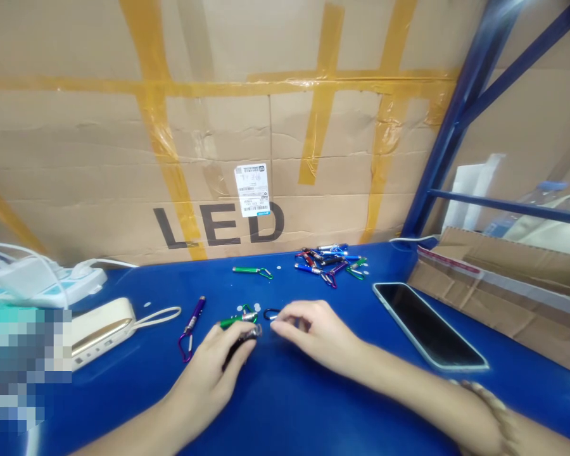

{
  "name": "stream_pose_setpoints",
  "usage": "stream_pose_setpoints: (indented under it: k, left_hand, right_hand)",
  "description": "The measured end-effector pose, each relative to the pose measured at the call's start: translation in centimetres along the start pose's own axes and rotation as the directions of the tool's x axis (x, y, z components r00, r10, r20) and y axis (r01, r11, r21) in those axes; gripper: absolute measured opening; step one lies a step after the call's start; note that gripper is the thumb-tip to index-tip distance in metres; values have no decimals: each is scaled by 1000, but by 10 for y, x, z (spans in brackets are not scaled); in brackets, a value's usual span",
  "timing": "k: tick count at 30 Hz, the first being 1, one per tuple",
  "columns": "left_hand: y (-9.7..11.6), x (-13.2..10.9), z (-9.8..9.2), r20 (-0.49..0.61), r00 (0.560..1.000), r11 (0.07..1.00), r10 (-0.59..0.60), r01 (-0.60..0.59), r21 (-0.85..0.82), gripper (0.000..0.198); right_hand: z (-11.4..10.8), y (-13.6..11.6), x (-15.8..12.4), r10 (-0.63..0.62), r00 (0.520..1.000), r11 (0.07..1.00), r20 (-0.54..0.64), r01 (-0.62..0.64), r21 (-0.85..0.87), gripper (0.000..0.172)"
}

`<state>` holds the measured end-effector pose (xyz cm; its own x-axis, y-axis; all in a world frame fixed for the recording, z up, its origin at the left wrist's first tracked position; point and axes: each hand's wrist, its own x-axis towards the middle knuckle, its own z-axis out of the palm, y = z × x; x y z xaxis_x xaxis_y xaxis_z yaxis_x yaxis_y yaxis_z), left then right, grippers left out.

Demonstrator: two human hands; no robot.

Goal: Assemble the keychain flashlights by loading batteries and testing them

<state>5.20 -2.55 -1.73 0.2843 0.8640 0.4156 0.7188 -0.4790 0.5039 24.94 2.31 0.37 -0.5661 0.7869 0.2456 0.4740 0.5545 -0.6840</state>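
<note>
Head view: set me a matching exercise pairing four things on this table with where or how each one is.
Things:
1. left hand
2. purple keychain light
3. smartphone
4. cream power bank

Places or states:
A. far left, strap trailing
B. closed around a dark keychain light
C. right of the right hand, screen dark
D. just beyond the left hand, purple carabiner attached

Pairs: 1-B, 2-D, 3-C, 4-A

A pile of keychain flashlights is lying on the bench, in front of a cardboard box. A phone is resting to the right of the pile, and a power bank is sitting to the left, before a power strip.
</note>
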Motion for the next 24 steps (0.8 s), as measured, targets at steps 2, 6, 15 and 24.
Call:
stream_pose_setpoints:
  k: [2, 6, 15, 24]
  left_hand:
    - [2, 3, -2, 56, 987, 983, -153, 157, -91, 26]
    - [1, 7, -4, 133, 951, 920, -280, 305, -245, 33]
    - [-1, 11, -3, 157, 936, 904, -314, 346, -252, 36]
    - [-5, 10, 5, 155, 947, 959, -282, 282, 20, 36]
  right_hand:
    - [-2, 7, 2, -94, 991, 971, -95, 70, -230, 31]
    - [0, 19, 6, -172, 985, 891, 10, 160, -426, 38]
    - [-2, 21, 11, -174, 984, 929, 37, 176, -325, 18]
    - [1, 19, 7, -194, 976, 940, 102, 215, -267, 15]
